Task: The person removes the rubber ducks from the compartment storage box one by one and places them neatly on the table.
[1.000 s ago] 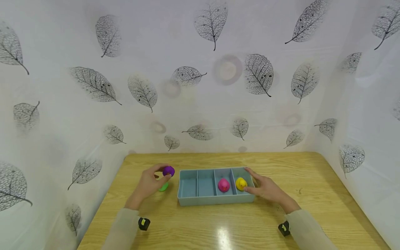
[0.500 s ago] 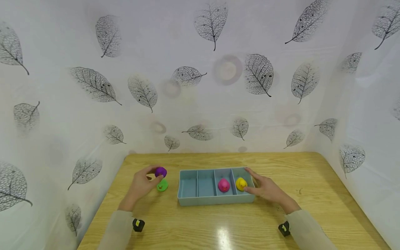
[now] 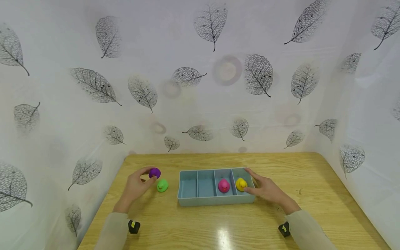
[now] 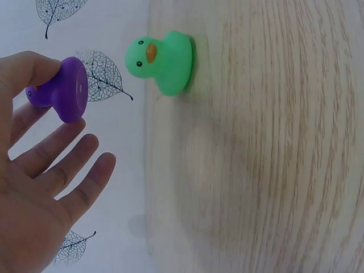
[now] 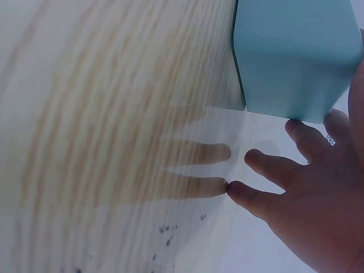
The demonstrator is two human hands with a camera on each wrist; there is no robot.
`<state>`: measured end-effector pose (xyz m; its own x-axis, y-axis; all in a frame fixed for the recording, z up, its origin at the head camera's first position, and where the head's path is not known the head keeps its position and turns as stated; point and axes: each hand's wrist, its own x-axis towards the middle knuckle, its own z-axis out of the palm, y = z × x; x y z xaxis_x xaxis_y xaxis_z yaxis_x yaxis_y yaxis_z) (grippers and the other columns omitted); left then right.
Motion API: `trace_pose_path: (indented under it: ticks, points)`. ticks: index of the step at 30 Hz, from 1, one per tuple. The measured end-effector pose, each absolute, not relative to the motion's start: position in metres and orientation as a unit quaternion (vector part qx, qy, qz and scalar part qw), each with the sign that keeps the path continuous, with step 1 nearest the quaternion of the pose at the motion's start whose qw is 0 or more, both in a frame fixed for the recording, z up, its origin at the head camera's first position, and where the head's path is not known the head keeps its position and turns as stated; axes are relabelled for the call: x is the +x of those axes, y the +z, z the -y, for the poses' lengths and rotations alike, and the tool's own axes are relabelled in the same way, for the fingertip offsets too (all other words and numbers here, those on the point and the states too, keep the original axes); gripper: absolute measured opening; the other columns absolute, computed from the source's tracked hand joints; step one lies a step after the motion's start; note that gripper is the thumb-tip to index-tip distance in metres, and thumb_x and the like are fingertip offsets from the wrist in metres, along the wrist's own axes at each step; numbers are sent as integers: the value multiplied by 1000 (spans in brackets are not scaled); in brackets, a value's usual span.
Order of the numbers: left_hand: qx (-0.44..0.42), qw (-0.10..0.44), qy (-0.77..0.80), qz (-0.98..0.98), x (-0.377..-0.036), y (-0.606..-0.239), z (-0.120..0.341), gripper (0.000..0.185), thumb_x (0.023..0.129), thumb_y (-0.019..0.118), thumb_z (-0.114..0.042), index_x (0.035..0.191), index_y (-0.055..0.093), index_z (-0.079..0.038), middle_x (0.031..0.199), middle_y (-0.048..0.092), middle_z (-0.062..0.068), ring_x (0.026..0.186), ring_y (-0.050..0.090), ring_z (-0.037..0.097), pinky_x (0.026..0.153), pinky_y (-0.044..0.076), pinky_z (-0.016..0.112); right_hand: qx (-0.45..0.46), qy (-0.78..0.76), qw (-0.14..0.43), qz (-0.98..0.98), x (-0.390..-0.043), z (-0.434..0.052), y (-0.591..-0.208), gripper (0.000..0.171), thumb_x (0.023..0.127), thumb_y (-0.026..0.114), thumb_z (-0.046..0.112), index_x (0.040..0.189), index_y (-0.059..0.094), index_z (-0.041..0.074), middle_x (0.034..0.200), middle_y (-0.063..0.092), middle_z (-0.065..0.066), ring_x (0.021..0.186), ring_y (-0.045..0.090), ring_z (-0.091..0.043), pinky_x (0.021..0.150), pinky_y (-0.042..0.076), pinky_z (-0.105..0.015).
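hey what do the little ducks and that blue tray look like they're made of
The purple duck, pinched in the left hand, and the green duck look like soft rubber or vinyl: matte, rounded, moulded in one colour with painted beak and eyes. The pink duck and yellow duck look alike. The tray seems hard plastic: thin, even walls with a smooth satin blue-grey finish.

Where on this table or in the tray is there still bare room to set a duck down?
The tray has its two left compartments bare; the pink duck and yellow duck fill the right two. The table is bare right of the right hand. It is crowded around the green duck.
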<state>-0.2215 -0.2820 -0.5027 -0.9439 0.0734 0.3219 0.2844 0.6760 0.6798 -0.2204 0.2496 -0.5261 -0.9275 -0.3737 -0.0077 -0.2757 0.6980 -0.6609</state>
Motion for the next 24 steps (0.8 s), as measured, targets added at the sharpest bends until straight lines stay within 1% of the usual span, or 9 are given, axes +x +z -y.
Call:
trace_pose_path:
  ticks: [2, 4, 7, 14, 17, 24]
  points:
    - [-93, 137, -388, 906, -220, -503, 284, 43, 91, 80, -12, 132, 70, -2, 129, 73, 20, 114, 70, 39, 75, 57, 24, -175, -348, 72, -918, -220, -250, -526, 87, 97, 72, 50, 168, 27, 28, 159, 44, -32, 122, 63, -43, 102, 51, -68]
    - [-89, 139, -388, 907, -219, -504, 286, 43, 91, 80, -11, 132, 70, -1, 131, 72, 21, 115, 69, 41, 74, 57, 23, -175, -350, 71, -918, -220, -250, -526, 87, 97, 72, 50, 168, 27, 28, 160, 43, -31, 128, 60, -46, 104, 50, -69]
    - [-85, 138, -389, 907, -218, -506, 289, 44, 91, 80, -10, 132, 69, 1, 132, 71, 23, 116, 68, 42, 73, 56, 23, -176, -354, 70, -916, -220, -250, -527, 86, 97, 72, 50, 168, 27, 29, 162, 42, -29, 128, 60, -47, 103, 50, -67]
    - [-76, 138, -383, 910, -216, -508, 295, 41, 91, 79, -11, 130, 70, 0, 129, 72, 23, 115, 69, 43, 75, 57, 24, -175, -355, 70, -916, -220, -250, -527, 87, 97, 72, 50, 168, 28, 24, 163, 41, -28, 135, 54, -55, 106, 47, -71]
    - [-72, 144, -382, 910, -215, -509, 297, 39, 90, 79, -10, 127, 72, -1, 125, 74, 23, 113, 70, 42, 75, 57, 23, -175, -356, 70, -915, -220, -250, -527, 87, 97, 72, 50, 168, 28, 23, 163, 41, -28, 135, 54, -55, 107, 47, -71]
    - [-71, 154, -380, 909, -215, -510, 299, 37, 88, 79, -5, 124, 73, 1, 121, 75, 24, 111, 72, 43, 73, 58, 23, -179, -351, 67, -917, -221, -251, -529, 87, 97, 72, 50, 168, 28, 26, 162, 42, -29, 130, 59, -51, 105, 49, -70]
